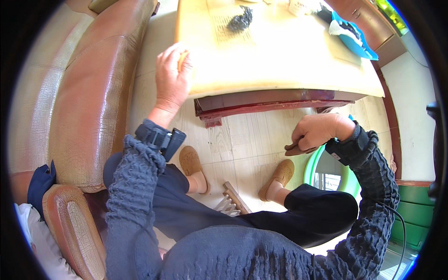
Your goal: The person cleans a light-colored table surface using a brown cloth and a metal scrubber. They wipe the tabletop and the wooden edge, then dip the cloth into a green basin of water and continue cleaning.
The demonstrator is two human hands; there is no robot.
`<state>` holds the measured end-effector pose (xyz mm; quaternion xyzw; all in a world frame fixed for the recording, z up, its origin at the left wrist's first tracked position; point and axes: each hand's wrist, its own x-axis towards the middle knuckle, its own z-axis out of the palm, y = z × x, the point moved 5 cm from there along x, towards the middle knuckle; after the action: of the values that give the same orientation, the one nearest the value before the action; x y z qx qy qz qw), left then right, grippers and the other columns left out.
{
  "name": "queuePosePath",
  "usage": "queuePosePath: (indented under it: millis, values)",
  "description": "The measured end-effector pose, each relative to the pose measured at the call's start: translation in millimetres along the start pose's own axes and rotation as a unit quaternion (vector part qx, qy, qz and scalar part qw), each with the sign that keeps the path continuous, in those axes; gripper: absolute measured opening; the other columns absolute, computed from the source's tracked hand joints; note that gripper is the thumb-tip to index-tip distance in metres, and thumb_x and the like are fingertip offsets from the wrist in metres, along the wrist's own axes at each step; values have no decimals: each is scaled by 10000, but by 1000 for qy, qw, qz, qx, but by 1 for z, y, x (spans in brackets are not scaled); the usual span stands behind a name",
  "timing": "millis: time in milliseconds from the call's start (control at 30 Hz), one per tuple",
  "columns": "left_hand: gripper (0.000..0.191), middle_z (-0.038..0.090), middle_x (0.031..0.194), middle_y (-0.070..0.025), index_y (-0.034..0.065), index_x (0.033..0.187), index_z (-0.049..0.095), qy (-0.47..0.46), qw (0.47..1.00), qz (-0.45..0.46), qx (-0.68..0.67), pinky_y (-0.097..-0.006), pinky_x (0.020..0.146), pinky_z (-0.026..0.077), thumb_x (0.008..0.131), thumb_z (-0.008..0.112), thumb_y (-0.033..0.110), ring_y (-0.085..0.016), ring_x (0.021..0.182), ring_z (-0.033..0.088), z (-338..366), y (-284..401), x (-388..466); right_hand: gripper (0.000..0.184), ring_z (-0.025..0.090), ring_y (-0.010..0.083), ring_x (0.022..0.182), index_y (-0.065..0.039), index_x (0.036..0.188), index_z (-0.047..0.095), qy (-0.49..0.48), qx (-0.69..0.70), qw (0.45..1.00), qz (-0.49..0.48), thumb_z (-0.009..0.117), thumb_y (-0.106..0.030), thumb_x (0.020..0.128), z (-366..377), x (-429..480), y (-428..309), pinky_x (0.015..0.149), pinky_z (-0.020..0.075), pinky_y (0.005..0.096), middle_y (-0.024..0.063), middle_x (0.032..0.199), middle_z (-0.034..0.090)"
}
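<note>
My left hand (173, 73) is at the near left corner of the table (280, 70), its fingers curled around something orange (182, 60), perhaps part of the table's edge covering; which it is I cannot tell. Off the table's front edge, my right hand (316, 131) holds a brown, flat item (295, 149), possibly cloth or leather, above the floor and near a green tub (309, 171). A crumpled black plastic bag (240, 19) lies on a printed sheet (225, 33) on the table. Toward the table's far right rests a blue dustpan-like container (353, 40) with dark and white material in it.
A brown leather sofa (94, 87) stands along the left, its armrest (71, 217) beside me. Between my slippered feet is a wooden piece with pale slats (236, 197). Green drawers (413, 210) stand at the right. A cable (402, 224) hangs by my right sleeve.
</note>
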<state>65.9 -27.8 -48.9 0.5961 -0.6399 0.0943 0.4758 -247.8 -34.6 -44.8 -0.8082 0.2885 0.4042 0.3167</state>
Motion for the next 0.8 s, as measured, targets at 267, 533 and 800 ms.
queuePosePath:
  millis: [267,533,800]
  values:
    - [245,589,1302,-130,24,1139,649,-12,982,110,154,-425,1041,389,938,595,155,-307,1257,493,-12,65,-17,315,595,223,810,17,1058,642,189,261,943,-84,535,-165,825,51,41,127,765,490,332,108,854,641]
    - [440,431,1488,-133,72,1348,523,-51,971,128,196,-537,1166,100,970,552,295,-325,1418,328,64,144,-67,307,612,249,777,-20,1109,565,300,840,391,-229,547,-215,873,137,165,177,664,513,338,140,951,618]
    - [389,476,1431,-182,3,1265,574,-57,955,253,146,-518,1125,264,1010,475,279,-387,1367,377,106,183,1,373,592,168,950,-11,1200,515,575,795,143,-131,619,-183,886,154,177,217,808,501,304,66,1050,600]
